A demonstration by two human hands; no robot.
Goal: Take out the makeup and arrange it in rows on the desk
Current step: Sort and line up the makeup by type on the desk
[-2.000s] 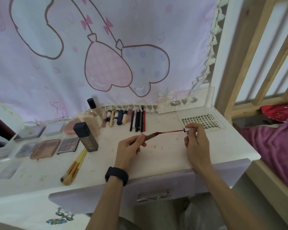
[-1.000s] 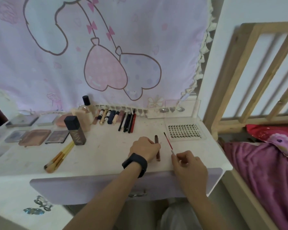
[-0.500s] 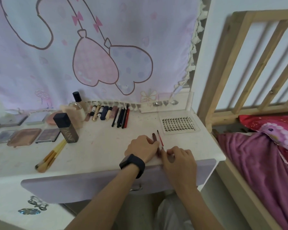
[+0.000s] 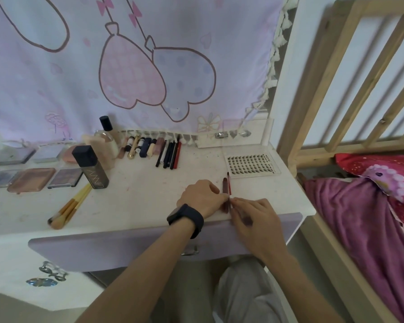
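Just beside the stained white desk (image 4: pixel 138 194) stands a wooden bed frame (image 4: pixel 309 101).

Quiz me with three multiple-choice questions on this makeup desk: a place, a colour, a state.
1. Where is the lash tray? A on a shelf B back right corner of the desk C on a chair
2. Wrist strap colour? A black B white C yellow
3. The red wand and dark tube are: A standing upright B lifted high C lying side by side
B: it sits right of the pencil row. A: the band by the left hand is black. C: both lie flat on the desk, left hand and right hand at their near ends.
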